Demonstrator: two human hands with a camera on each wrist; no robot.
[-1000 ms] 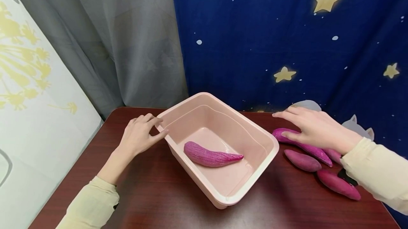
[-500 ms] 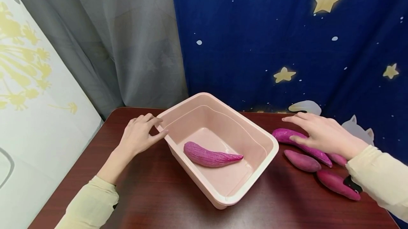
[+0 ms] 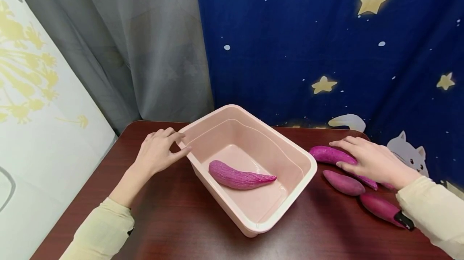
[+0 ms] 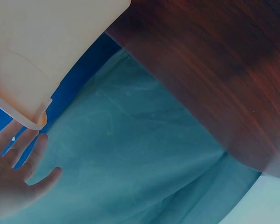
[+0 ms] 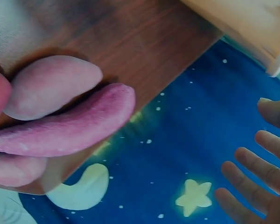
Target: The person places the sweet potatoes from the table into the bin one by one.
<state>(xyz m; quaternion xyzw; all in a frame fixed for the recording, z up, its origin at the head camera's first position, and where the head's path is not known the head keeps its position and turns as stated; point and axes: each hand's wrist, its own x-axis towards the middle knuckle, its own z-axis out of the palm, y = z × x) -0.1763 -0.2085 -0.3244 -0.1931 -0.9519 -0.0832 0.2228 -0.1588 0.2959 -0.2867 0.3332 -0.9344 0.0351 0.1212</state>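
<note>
Dark red-brown wooden table (image 3: 174,211), backed by a grey curtain (image 3: 145,42) and a blue starred cloth (image 3: 326,30) (a cartoon cat (image 3: 407,153) printed low on it). Pink tub (image 3: 308,167) stood mid-table holding one purple yam (image 3: 239,176); left hand (image 3: 157,151) rested relaxed against its left corner rim. Right hand (image 3: 373,160), fingers spread, lay over the farthest yam (image 3: 328,154) of several loose ones beside the tub, not gripping.
</note>
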